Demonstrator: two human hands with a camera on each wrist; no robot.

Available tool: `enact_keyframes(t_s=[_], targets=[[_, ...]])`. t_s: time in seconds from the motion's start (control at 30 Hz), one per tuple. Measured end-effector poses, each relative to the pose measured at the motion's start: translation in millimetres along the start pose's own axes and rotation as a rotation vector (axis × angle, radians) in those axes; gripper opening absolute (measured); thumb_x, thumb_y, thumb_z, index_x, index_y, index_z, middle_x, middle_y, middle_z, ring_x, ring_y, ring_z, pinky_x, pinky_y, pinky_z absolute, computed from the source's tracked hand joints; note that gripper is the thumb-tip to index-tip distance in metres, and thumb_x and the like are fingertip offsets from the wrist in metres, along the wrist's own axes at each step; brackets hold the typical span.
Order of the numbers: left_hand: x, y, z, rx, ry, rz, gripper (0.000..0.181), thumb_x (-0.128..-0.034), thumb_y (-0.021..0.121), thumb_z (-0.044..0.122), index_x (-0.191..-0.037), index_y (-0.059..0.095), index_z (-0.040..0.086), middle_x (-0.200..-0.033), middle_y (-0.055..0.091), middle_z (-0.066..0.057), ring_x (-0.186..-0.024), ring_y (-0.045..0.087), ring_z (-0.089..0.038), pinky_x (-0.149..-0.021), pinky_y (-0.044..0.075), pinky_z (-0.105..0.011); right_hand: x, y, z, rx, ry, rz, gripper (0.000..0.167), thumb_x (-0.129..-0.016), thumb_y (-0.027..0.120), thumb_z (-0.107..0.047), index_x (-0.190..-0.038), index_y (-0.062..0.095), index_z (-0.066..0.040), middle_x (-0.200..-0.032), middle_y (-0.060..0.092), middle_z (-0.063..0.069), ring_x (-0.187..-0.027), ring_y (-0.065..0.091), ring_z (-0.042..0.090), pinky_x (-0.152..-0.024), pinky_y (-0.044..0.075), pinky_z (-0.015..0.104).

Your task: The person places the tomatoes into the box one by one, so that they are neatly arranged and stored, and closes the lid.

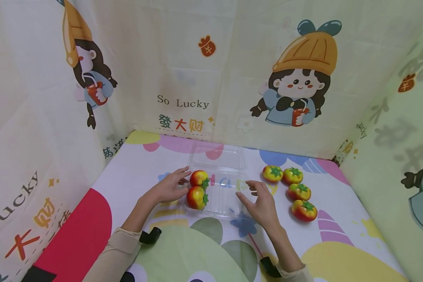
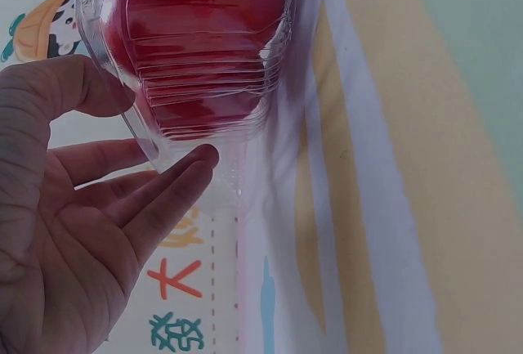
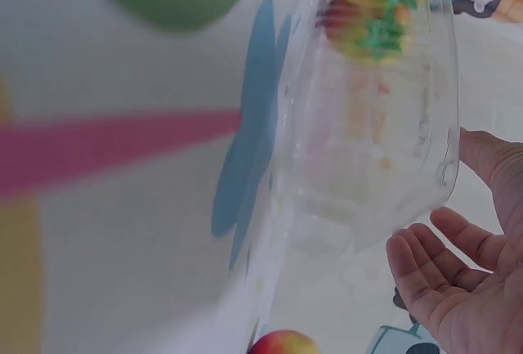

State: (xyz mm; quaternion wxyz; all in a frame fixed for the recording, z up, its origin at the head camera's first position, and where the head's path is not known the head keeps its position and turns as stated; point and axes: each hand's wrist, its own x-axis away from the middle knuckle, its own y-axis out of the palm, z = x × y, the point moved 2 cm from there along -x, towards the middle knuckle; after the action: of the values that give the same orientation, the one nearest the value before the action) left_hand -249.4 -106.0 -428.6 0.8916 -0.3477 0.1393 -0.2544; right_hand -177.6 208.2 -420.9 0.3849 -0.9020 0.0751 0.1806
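A clear plastic clamshell box [image 1: 220, 199] lies on the table with its lid [image 1: 216, 158] folded back. Two red-and-yellow round fruits with green leafy tops, one farther back [image 1: 199, 178] and one nearer [image 1: 196, 197], sit along the box's left side. At that side is my left hand [image 1: 169, 188], its thumb and fingertips against the rim in the left wrist view, fingers loosely spread. My right hand [image 1: 262, 203] is beside the box's right edge, fingers slightly bent with nothing held. Whether its thumb touches the rim I cannot tell.
More such fruits stand right of the box: two at the back [image 1: 272, 173] [image 1: 293, 176], then one nearer [image 1: 299, 192] and another in front [image 1: 304, 210]. A printed cloth [image 1: 127, 196] covers the table. Printed curtains [image 1: 232, 78] enclose the back and sides.
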Motion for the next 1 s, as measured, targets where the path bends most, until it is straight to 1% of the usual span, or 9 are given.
enact_keyframes(t_s=[0.13,0.23,0.4,0.63,0.83,1.0], targets=[[-0.3,0.4,0.1,0.005,-0.002,0.001,0.063,-0.0931,0.057,0.013,-0.152,0.043,-0.005,-0.164,0.032,-0.02,-0.121,0.065,-0.031,-0.102,0.054,-0.046,-2.6,-3,6,0.016,0.004,0.007,0.05,-0.085,0.083,-0.022,-0.124,0.064,0.003,-0.117,0.066,0.022,-0.103,0.067,0.039,-0.09,0.058,0.053],[-0.4,0.6,-0.1,0.008,-0.006,0.002,0.063,-0.0931,0.057,0.013,-0.152,0.043,-0.005,-0.164,0.032,-0.02,-0.121,0.065,-0.031,-0.102,0.054,-0.046,-4.3,-5,11,0.038,0.01,0.012,0.051,-0.085,0.083,-0.022,-0.124,0.063,0.004,-0.118,0.066,0.022,-0.103,0.067,0.038,-0.09,0.058,0.053],[-0.4,0.4,-0.4,0.004,-0.006,0.004,0.063,-0.093,0.056,0.013,-0.152,0.043,-0.005,-0.164,0.031,-0.02,-0.121,0.066,-0.03,-0.102,0.054,-0.046,-7.0,-8,18,0.06,0.037,0.008,0.05,-0.086,0.082,-0.023,-0.124,0.063,0.002,-0.118,0.065,0.021,-0.104,0.067,0.036,-0.09,0.059,0.053],[0.5,0.0,-0.7,0.005,0.024,0.006,0.062,-0.0928,0.055,0.011,-0.15,0.043,-0.009,-0.162,0.032,-0.025,-0.12,0.066,-0.033,-0.102,0.054,-0.048,-12.3,-10,33,0.059,0.075,0.001,0.05,-0.087,0.081,-0.023,-0.126,0.062,0.004,-0.121,0.064,0.023,-0.106,0.065,0.037,-0.093,0.058,0.052],[0.1,-0.1,-0.6,0.006,-0.001,-0.003,0.063,-0.0935,0.056,0.012,-0.152,0.042,-0.006,-0.164,0.03,-0.022,-0.122,0.065,-0.032,-0.101,0.054,-0.047,-15.7,-14,42,0.061,0.095,0.001,0.049,-0.088,0.08,-0.021,-0.126,0.062,0.005,-0.121,0.063,0.025,-0.107,0.064,0.039,-0.093,0.057,0.053],[0.2,-0.1,-0.9,0.002,-0.001,0.0,0.063,-0.093,0.056,0.012,-0.152,0.042,-0.006,-0.164,0.031,-0.023,-0.122,0.065,-0.032,-0.101,0.054,-0.048,-19.6,-19,47,0.066,0.091,0.013,0.049,-0.089,0.079,-0.021,-0.125,0.063,0.006,-0.121,0.063,0.025,-0.107,0.064,0.039,-0.092,0.057,0.053]])
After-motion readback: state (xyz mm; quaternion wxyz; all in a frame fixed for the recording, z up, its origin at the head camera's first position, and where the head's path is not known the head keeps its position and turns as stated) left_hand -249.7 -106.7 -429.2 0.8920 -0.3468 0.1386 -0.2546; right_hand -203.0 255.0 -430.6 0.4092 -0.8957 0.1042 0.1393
